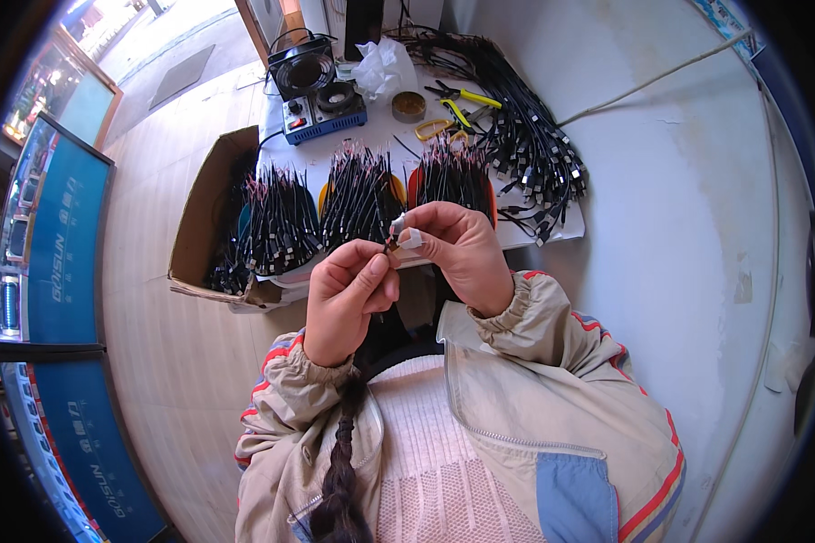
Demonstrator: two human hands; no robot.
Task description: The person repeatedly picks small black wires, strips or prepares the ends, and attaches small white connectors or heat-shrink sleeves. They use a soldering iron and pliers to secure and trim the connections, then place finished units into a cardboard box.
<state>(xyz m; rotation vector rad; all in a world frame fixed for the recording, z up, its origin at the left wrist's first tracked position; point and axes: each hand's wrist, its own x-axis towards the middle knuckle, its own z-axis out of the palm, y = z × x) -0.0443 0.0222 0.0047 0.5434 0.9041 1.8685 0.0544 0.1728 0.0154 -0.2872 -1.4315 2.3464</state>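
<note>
Both my hands meet in front of my chest over a thin black cable (389,245). My left hand (346,291) is closed, pinching the cable near its end between thumb and forefinger. With white wrapping on thumb and forefinger, my right hand (466,252) pinches at the cable's reddish wire tip. The finest detail between the fingertips is too small to make out. Just beyond are three bunches of short black cables with bare pinkish wire ends up: a left bunch (281,217), a middle bunch (360,195) and a right bunch (455,174).
A cardboard box (204,213) stands at the table's left. Farther back are a blue-based device with a fan (321,100), a crumpled white bag (385,68), a round tin (408,108), yellow-handled pliers (475,98), scissors (433,129) and a heap of black USB cables (534,136). A wall (670,253) rises at right.
</note>
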